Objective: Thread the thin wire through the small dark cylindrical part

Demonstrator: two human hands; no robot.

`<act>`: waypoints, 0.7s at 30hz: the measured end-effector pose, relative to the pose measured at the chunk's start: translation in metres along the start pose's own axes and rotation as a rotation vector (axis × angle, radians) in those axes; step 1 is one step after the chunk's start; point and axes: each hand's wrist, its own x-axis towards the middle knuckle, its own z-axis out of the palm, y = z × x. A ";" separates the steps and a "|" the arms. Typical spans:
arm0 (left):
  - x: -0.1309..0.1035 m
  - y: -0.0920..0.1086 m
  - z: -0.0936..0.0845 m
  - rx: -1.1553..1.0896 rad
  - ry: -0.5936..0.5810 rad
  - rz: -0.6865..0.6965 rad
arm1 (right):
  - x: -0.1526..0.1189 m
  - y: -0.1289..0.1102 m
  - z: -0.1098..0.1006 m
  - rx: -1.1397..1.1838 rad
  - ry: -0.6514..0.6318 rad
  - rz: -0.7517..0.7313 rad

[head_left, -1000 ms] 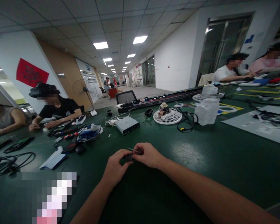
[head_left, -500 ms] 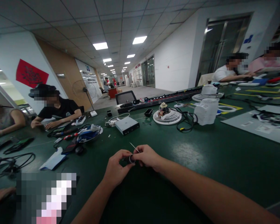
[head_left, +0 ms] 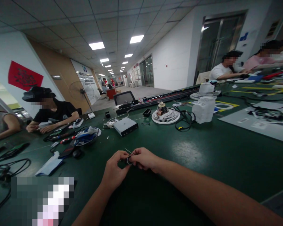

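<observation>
Over the near middle of the green table, my left hand (head_left: 112, 172) is closed around a small dark round part with a pale, silvery ring at its rim (head_left: 129, 160). My right hand (head_left: 145, 159) meets it from the right, its fingers pinched at the part's edge. A thin pale rod (head_left: 127, 151) sticks up and leftward from the right fingertips; its kind is too small to make out. The fingers hide much of the round part.
Beyond my hands lie a grey optical drive (head_left: 125, 126), a white fan grille with a motor (head_left: 166, 115) and a white plastic housing (head_left: 204, 110) with black cable. Tools and a blue cloth (head_left: 87, 135) sit left. A co-worker (head_left: 53, 110) sits across the table.
The whole view has swung slightly right, so things sit further left. The thin rod now leans lower, with less of it showing. Both hands stay together at the round part.
</observation>
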 end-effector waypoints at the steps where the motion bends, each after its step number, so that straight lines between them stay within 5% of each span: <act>1: 0.000 -0.002 0.000 0.019 0.008 -0.013 | 0.000 0.000 -0.001 -0.020 0.011 -0.013; 3: 0.001 -0.006 0.000 0.067 0.035 -0.059 | 0.000 0.000 -0.009 -0.155 0.105 -0.094; 6: 0.002 -0.011 -0.002 0.153 0.074 -0.170 | -0.002 0.000 -0.027 -0.673 0.345 -0.435; 10: 0.003 -0.012 -0.005 0.230 0.071 -0.286 | -0.005 -0.001 -0.042 -0.989 0.219 -0.596; 14: 0.003 -0.008 -0.006 0.201 0.002 -0.207 | -0.005 -0.001 -0.042 -1.068 0.121 -0.754; 21: 0.002 -0.006 -0.004 0.198 -0.037 -0.107 | -0.010 -0.002 -0.037 -1.145 0.121 -0.754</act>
